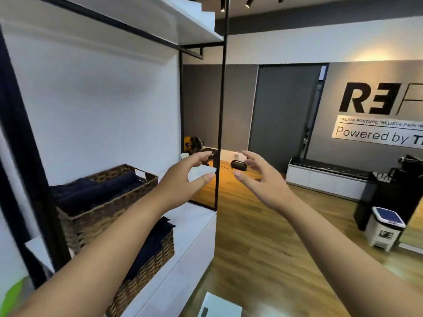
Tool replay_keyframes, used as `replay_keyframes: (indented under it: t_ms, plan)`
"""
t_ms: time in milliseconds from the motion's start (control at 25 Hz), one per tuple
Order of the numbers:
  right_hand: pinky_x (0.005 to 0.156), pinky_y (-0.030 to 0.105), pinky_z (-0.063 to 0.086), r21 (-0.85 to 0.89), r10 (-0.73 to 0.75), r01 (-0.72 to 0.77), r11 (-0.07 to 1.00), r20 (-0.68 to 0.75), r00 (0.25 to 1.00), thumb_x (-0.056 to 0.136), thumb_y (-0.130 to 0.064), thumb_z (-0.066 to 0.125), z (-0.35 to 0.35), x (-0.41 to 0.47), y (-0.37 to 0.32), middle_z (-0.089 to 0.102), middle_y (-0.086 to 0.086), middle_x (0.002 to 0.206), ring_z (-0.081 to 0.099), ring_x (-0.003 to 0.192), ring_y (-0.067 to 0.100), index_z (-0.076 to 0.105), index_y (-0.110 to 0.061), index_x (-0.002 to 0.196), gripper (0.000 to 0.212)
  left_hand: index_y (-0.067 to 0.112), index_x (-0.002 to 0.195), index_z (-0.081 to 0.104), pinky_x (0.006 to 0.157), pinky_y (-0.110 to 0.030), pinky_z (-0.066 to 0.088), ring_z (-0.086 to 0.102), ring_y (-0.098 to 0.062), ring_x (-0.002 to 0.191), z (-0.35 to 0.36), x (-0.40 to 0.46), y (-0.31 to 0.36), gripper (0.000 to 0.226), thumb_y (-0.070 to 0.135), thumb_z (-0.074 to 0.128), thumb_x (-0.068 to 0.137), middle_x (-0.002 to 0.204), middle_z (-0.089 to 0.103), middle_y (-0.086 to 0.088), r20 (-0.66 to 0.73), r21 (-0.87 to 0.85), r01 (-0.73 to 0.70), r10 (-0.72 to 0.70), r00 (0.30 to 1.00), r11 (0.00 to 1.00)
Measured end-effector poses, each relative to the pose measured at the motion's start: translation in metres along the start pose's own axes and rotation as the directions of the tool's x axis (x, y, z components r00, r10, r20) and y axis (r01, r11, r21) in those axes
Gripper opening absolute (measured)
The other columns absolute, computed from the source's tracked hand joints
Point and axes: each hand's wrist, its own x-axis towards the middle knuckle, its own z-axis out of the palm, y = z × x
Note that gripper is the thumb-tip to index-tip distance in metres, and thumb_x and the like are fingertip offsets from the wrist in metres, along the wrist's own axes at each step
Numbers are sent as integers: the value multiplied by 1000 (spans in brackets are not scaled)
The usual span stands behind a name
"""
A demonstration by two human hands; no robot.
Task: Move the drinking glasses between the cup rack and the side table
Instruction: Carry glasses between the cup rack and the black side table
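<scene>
Both my arms reach forward at chest height. My left hand (183, 173) hovers in front of the black-framed shelf unit, fingers loosely spread, holding nothing. My right hand (259, 177) hangs in the air to the right of the shelf's black post, fingers loosely curved, also holding nothing. No drinking glass, cup rack or side table shows anywhere in the view.
The white shelf unit (196, 223) on my left carries two wicker baskets (103, 202) with dark blue towels. A wooden floor (263, 236) stretches ahead. A low white bench (325, 177) lines the grey wall, and a small white bin (384, 227) stands at right.
</scene>
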Motion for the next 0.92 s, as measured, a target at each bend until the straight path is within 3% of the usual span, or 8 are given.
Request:
replay_keyframes:
  t_ms: [80, 240, 360, 560, 920]
  plan:
    - [112, 44, 47, -4, 31, -31, 1000, -32, 999, 95, -52, 67, -15, 11, 21, 52, -6, 155, 48, 140, 12, 40, -36, 157, 69, 45, 150, 46, 101, -14, 37, 41, 27, 118, 25, 33, -3, 55, 44, 66, 98, 135, 45, 42, 21, -39, -35, 36, 999, 999]
    - [107, 32, 43, -41, 71, -75, 996, -97, 993, 95, -50, 67, -34, 41, 65, 52, -8, 153, 46, 135, 4, 42, -34, 156, 68, 39, 153, 44, 110, -31, 41, 45, -1, 138, 67, 105, -14, 60, 42, 67, 98, 153, 50, 16, 79, -84, -128, 135, 988, 988]
    - [105, 29, 42, -75, 121, -134, 988, -157, 980, 95, -52, 67, -46, 64, 94, 53, -8, 150, 44, 129, -1, 42, -38, 155, 67, 43, 152, 43, 109, -31, 40, 45, 2, 134, 95, 156, -24, 60, 45, 67, 97, 150, 50, 20, 123, -114, -170, 184, 975, 979]
    - [115, 46, 44, -97, 217, -258, 961, -311, 925, 92, -57, 68, -75, 103, 141, 53, -9, 149, 44, 137, 5, 43, -42, 154, 68, 42, 154, 43, 109, -29, 37, 42, 1, 139, 146, 249, -24, 59, 44, 65, 99, 152, 48, 20, 229, -213, -267, 313, 922, 940]
    - [112, 41, 45, -156, 337, -476, 865, -522, 783, 93, -55, 68, -151, 82, 222, 49, -8, 154, 40, 134, 0, 39, -41, 156, 70, 35, 150, 52, 116, -31, 38, 48, 1, 135, 298, 329, 9, 56, 44, 67, 97, 149, 55, 18, 352, -407, -351, 499, 792, 843]
